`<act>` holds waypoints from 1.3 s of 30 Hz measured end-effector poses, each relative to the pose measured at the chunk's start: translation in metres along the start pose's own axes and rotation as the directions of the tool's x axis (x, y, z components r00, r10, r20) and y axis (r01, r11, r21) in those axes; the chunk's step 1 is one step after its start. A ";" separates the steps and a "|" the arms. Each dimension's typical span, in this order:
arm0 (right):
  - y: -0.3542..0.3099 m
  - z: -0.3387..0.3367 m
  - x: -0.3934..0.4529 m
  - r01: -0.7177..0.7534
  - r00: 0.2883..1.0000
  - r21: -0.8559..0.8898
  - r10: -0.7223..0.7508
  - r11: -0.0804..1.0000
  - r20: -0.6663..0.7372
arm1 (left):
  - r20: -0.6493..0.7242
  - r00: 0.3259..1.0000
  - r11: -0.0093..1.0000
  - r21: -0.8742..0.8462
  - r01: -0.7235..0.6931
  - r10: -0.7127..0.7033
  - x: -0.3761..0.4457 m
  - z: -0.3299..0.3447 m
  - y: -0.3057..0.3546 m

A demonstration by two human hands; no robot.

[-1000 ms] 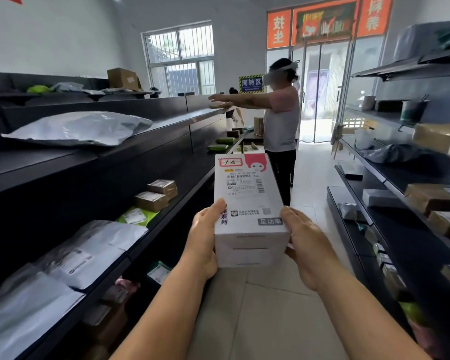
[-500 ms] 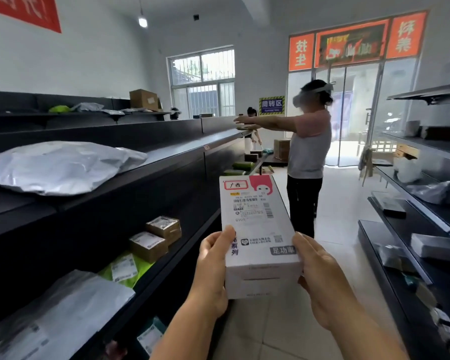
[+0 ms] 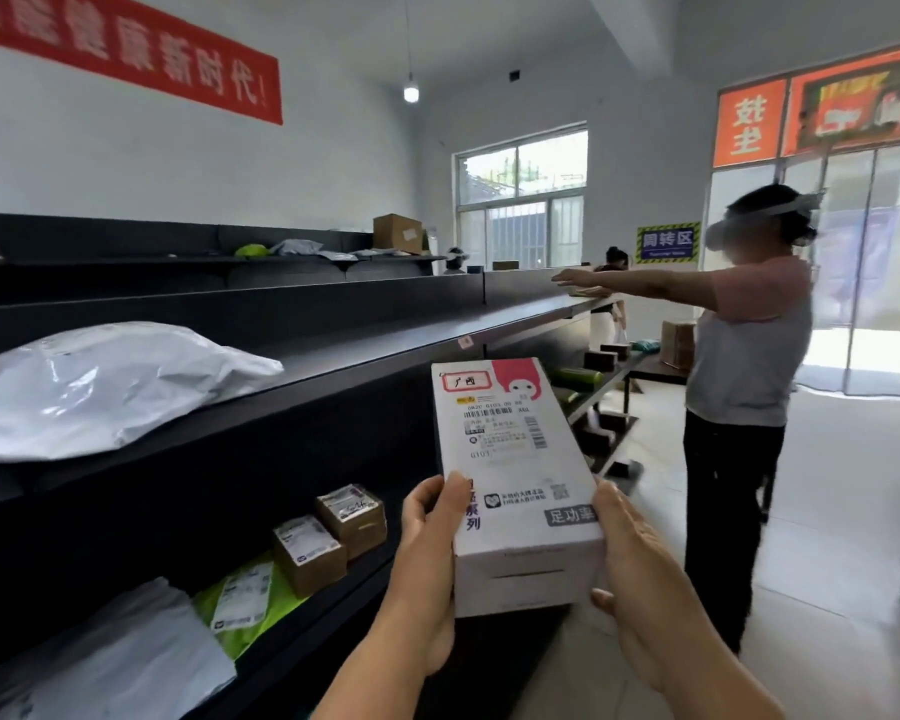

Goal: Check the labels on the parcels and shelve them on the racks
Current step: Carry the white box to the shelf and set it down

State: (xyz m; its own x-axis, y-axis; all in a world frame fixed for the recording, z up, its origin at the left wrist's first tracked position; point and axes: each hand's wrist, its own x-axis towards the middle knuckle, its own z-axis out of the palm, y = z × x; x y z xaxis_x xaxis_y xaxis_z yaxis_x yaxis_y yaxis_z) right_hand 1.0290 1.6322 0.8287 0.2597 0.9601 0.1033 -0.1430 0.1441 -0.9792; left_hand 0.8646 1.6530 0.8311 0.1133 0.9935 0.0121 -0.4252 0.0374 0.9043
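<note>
I hold a white box [image 3: 515,480] in front of me with both hands, above the floor [image 3: 827,511] of the aisle and just beside the front edge of the dark rack [image 3: 333,366] on my left. My left hand [image 3: 427,579] is clamped on the left side of the box, thumb on the top face near the lower corner. My right hand [image 3: 640,589] is clamped on the right side, thumb on the top edge. The box is tilted, its printed face up, and the shipping label [image 3: 500,423] with a barcode sits on the upper half of this face.

On the upper shelf of the rack, a grey plastic bag [image 3: 100,387] lies near the front edge at the left end; the rest of this shelf toward the far end looks bare. On the shelf below, two small cardboard boxes [image 3: 333,532] stand touching each other near the front edge, a green bag [image 3: 240,600] lies just beside them, and another grey bag [image 3: 115,657] covers the near corner.

To the right of the box, a person [image 3: 744,366] stands in the aisle with one arm stretched over the far end of the rack. Between my right hand and this person the floor is open.
</note>
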 end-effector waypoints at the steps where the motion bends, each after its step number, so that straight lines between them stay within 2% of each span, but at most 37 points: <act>1: -0.002 -0.004 0.014 0.009 1.000 -0.011 -0.008 1.000 0.022 | 0.009 1.000 0.999 0.033 -0.017 0.016 0.007 0.005 0.002; 7: -0.030 0.000 0.087 0.049 0.974 -0.049 -0.037 0.998 0.225 | 0.064 0.983 0.961 0.208 -0.184 0.174 0.062 0.018 0.021; 12: -0.047 0.023 0.143 0.097 0.934 0.016 -0.096 0.995 0.344 | 0.066 0.945 0.900 0.290 -0.324 0.319 0.115 0.012 0.036; 17: -0.046 0.053 0.197 0.163 0.892 0.042 -0.165 0.986 0.421 | 0.042 0.885 0.849 0.266 -0.457 0.463 0.169 -0.009 0.047; 24: -0.060 0.092 0.254 0.219 0.848 0.125 -0.252 0.968 0.467 | 0.048 0.810 0.750 0.349 -0.562 0.585 0.226 -0.020 0.078; 31: -0.090 0.134 0.312 0.304 0.799 0.120 -0.322 0.945 0.507 | 0.028 0.762 0.676 0.443 -0.589 0.647 0.271 -0.020 0.126; 34: -0.102 0.147 0.345 0.324 0.799 0.091 -0.324 0.942 0.506 | 0.014 0.780 0.672 0.497 -0.549 0.626 0.296 -0.018 0.140; 39: -0.113 0.163 0.408 0.268 0.801 0.087 -0.272 0.959 0.533 | -0.040 0.817 0.660 0.612 -0.435 0.575 0.343 -0.011 0.156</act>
State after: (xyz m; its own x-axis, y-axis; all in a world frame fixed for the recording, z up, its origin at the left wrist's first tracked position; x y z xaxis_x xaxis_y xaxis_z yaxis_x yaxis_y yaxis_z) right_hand 0.9961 2.0469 1.0104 -0.2616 0.8578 0.4424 -0.1502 0.4165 -0.8966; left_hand 0.8273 2.0011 0.9716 -0.1876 0.8375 0.5132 0.2198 -0.4735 0.8530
